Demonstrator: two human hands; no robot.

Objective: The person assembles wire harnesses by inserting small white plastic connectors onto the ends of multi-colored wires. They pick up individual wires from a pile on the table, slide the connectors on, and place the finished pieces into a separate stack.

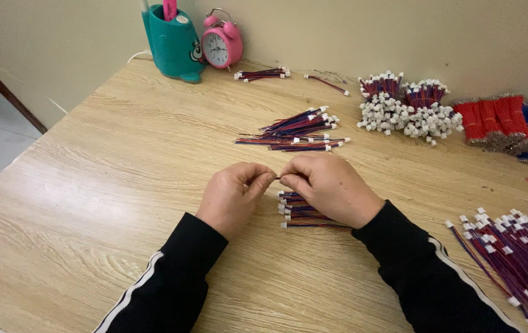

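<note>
- Teal holder (174,43) and pink alarm clock (221,45) are standing far left on the wooden table (91,185).
- Left hand (233,196) is pinching one end of a thin wire (278,177), fingertips pressed together.
- Right hand (331,188) is pinching the other end, covering a small wire bundle (298,213) lying beneath it.
- Loose wires (298,131) are lying just beyond the hands.
- Large wire pile (513,253) is lying near right; white-connector bundles (409,108) are lying far right.

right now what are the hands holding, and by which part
Both hands pinch something thin between their fingertips where they meet: left hand, right hand. It is probably one of the red-and-blue connector wires lying beneath them, but the fingers hide which part is gripped.
</note>
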